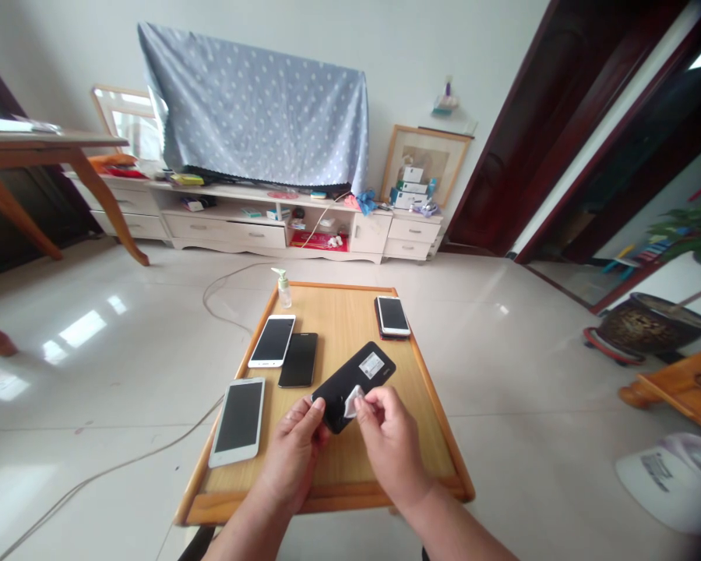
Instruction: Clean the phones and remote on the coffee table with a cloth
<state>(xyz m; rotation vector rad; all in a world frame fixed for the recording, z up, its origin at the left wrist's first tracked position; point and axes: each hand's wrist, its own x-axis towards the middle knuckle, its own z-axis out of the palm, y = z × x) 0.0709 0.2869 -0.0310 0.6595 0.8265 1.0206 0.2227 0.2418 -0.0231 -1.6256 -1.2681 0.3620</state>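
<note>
Wood-rimmed table (pixel 339 312), bare along its lower right edge, left hand (pixel 292 450) gripping black phone (pixel 355 379), right hand (pixel 396 444) pinching white wipe (pixel 352 402).

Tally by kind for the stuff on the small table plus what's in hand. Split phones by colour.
White phones: 3
Black phones: 2
Pump bottle: 1
White cloth: 1
Dark item under the right-hand white phone, kind unclear: 1
Total: 8
</note>
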